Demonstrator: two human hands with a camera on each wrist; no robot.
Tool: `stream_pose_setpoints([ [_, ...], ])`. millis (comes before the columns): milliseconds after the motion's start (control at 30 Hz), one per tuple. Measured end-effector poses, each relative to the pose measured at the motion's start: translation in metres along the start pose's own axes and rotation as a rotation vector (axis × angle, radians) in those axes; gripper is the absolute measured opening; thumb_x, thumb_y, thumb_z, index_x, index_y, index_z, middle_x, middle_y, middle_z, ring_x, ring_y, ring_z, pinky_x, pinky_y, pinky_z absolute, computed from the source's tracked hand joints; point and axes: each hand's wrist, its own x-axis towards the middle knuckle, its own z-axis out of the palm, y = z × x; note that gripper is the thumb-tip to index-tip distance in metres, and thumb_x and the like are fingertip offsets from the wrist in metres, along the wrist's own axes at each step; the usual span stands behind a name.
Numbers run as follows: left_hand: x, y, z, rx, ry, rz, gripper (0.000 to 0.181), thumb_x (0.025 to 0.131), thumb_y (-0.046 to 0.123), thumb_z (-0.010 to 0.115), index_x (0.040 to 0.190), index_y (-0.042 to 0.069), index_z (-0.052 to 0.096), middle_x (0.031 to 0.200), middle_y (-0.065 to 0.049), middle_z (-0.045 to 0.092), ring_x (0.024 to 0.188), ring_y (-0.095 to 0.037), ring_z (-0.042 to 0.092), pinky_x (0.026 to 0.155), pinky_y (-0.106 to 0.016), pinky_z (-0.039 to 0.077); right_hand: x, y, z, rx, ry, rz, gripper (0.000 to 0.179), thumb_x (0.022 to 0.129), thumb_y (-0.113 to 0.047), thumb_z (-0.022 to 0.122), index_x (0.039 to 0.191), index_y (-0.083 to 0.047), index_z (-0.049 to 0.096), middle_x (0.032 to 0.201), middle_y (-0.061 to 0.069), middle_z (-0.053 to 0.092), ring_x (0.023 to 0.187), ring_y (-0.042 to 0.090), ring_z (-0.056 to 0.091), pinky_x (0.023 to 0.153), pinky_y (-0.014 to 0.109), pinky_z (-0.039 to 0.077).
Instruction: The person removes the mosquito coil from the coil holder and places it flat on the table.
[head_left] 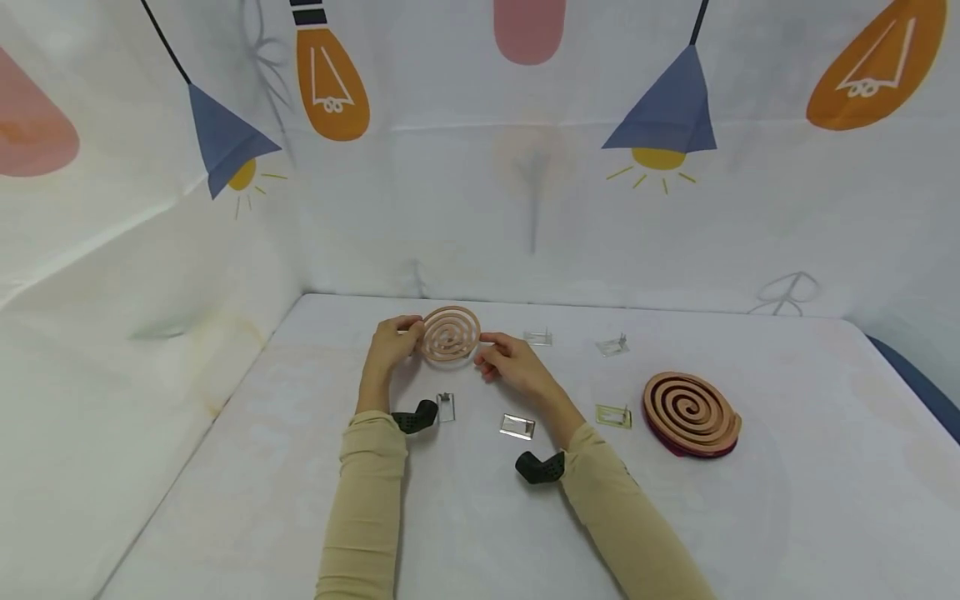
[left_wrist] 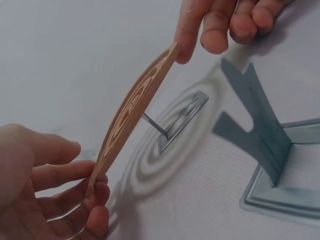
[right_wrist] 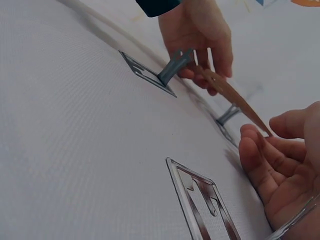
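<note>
A tan mosquito coil [head_left: 450,334], a flat spiral, leans over a small metal stand [left_wrist: 180,122] on the table, the stand's upright prong reaching its underside. At the coil's left edge my left hand [head_left: 393,343] holds the rim, fingertips curled behind it in the left wrist view. On the opposite edge, my right hand [head_left: 513,364] touches the rim with an outstretched index finger, its other fingers loosely bent. Nearer me are a second stand [head_left: 446,407] with its forked prong raised and a flat metal stand [head_left: 517,427] below the right hand.
To the right lies a stack of mosquito coils [head_left: 690,408], tan on top and dark red beneath. More metal stands [head_left: 613,346] [head_left: 614,416] [head_left: 537,337] are spread between the stack and the right hand. A printed white curtain [head_left: 450,208] hangs behind the white table [head_left: 810,500].
</note>
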Motion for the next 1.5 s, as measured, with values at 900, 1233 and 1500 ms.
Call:
stream_pose_setpoints([
  [900,-0.007,0.009,-0.003,-0.065,0.02,0.037,0.038,0.098,0.028,0.047,0.131,0.01,0.056,0.129,-0.013,0.057,0.1,-0.026,0.062,0.077,-0.031,0.051,0.001,0.007,-0.003,0.011,-0.01,-0.057,0.039,0.098,-0.007,0.047,0.136,0.0,0.045,0.099,0.026,0.064,0.069,0.012,0.061,0.068,0.028,0.056],
  [1233,-0.009,0.008,-0.004,-0.053,0.029,0.058,0.037,0.098,0.025,0.047,0.129,0.009,0.058,0.125,-0.014,0.058,0.103,-0.027,0.06,0.076,-0.03,0.049,-0.004,0.006,-0.003,0.045,-0.036,-0.029,0.037,0.098,-0.008,0.045,0.134,0.003,0.045,0.102,0.028,0.063,0.068,0.01,0.061,0.066,0.027,0.055],
  [1500,-0.009,0.014,-0.007,-0.023,0.041,0.107,0.033,0.097,0.02,0.051,0.126,0.009,0.06,0.117,-0.016,0.063,0.091,-0.025,0.062,0.072,-0.03,0.047,-0.002,-0.001,0.0,0.089,0.035,0.035,0.034,0.097,-0.009,0.048,0.128,0.003,0.05,0.1,0.023,0.066,0.063,0.008,0.062,0.06,0.023,0.053],
])
